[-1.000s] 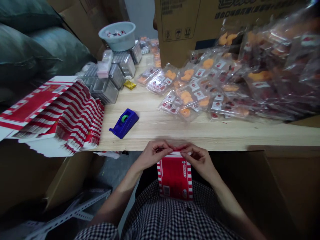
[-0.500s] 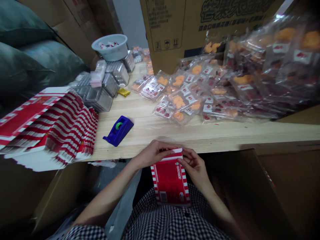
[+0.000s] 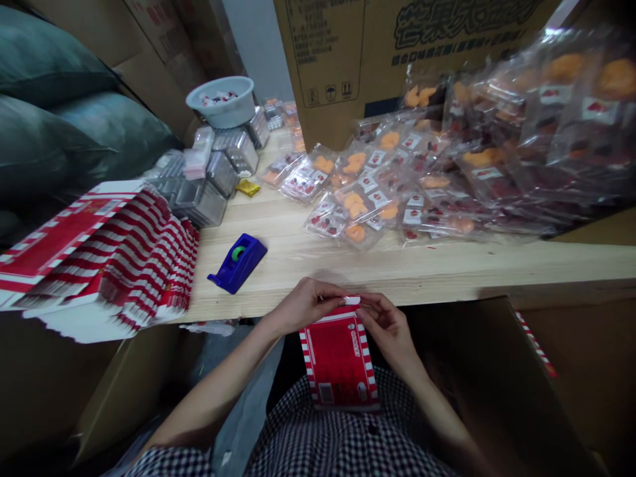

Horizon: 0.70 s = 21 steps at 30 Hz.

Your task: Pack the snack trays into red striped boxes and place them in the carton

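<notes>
"What's showing in the head view?"

"From here I'm watching the left hand (image 3: pixel 309 306) and right hand (image 3: pixel 388 326) pinching the top of a red carton (image 3: pixel 336 361), which is sitting before the checked shirt (image 3: pixel 318 444), just off the surface (image 3: pixel 293 258)."

"And the containers?"

"A pale bowl (image 3: pixel 229 114) is holding small red-and-white pieces (image 3: pixel 217 98); clear bags (image 3: pixel 427 173) are holding orange lumps (image 3: pixel 355 204). I'm not making out the carton's contents."

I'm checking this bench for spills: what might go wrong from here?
The red packet, held near its top by the left hand and right hand off the table, might slip. The fanned red-and-white stack could slide. The heaped clear bags may shift if bumped.
</notes>
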{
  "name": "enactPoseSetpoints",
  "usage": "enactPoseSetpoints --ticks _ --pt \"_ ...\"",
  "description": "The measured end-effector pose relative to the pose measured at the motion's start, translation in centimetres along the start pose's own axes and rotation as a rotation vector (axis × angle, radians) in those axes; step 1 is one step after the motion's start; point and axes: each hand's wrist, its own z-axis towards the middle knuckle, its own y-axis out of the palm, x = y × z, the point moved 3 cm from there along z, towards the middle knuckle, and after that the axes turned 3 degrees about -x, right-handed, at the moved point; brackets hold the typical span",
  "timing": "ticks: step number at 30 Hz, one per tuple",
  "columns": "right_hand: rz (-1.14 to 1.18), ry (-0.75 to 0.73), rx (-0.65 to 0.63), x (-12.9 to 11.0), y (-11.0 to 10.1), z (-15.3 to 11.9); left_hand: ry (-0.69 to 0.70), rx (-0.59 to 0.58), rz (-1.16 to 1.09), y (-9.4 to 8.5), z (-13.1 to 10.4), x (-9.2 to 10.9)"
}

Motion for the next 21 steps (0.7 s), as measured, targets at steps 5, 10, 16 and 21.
enactPoseSetpoints --ticks 5,10,16,21 --pt "-0.226 0.07 -0.161 -2.3 -1.4 2.4 -0.014 -0.015 -0.007 0.1 0.1 0.3" --pt "-0.31 0.165 -0.322 -3.6 -2.3 4.6 -0.06 -0.032 -0.045 0.3 0.8 0.0" --pt "-0.283 0.205 -0.365 -3.3 -2.6 5.0 -0.05 0.008 -0.037 1.0 1.0 -0.7" --pt "-0.335 0.141 -0.352 -3.0 -2.6 5.2 -0.084 0.071 0.016 0.9 0.8 -0.8"
